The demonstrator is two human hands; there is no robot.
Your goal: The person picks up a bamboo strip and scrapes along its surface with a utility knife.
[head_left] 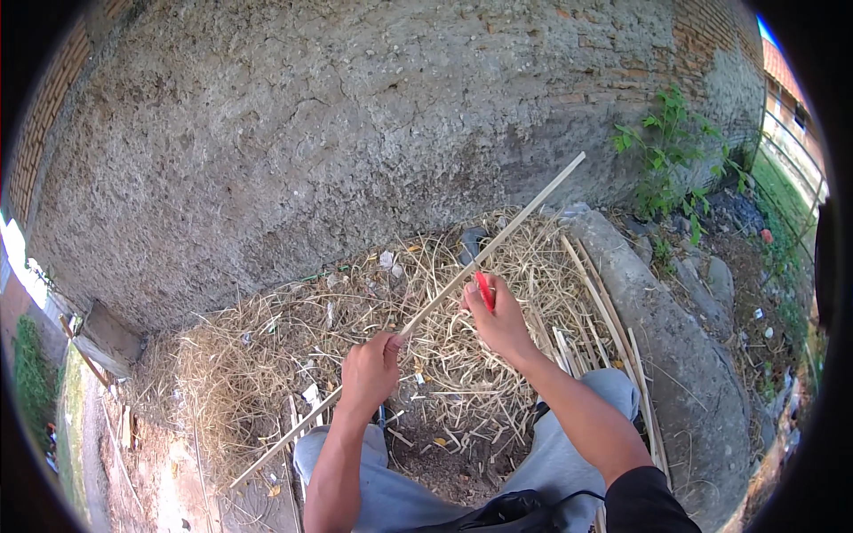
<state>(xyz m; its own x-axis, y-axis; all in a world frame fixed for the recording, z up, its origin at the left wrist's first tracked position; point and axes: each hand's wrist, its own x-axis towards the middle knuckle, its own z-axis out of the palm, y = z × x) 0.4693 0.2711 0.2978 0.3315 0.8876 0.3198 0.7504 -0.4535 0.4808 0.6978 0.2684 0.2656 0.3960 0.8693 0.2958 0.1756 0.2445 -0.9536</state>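
Note:
A long, pale bamboo strip (538,203) slants across in front of me, from low on the left to high on the right. My left hand (366,373) is closed around it near its middle. My right hand (499,322) grips a red-handled knife (484,290) farther up the strip. The knife's small blade appears to lie against the strip, though its edge is too small to make out. Curly bamboo shavings (462,391) cover the ground between my knees and below both hands.
A rough plastered wall (355,160) rises just ahead. More bamboo strips (613,315) lie by my right knee, beside a concrete ledge (666,355). A leafy green plant (666,151) grows at the wall's right, near stones (711,284). A wooden stick (84,346) leans at the left.

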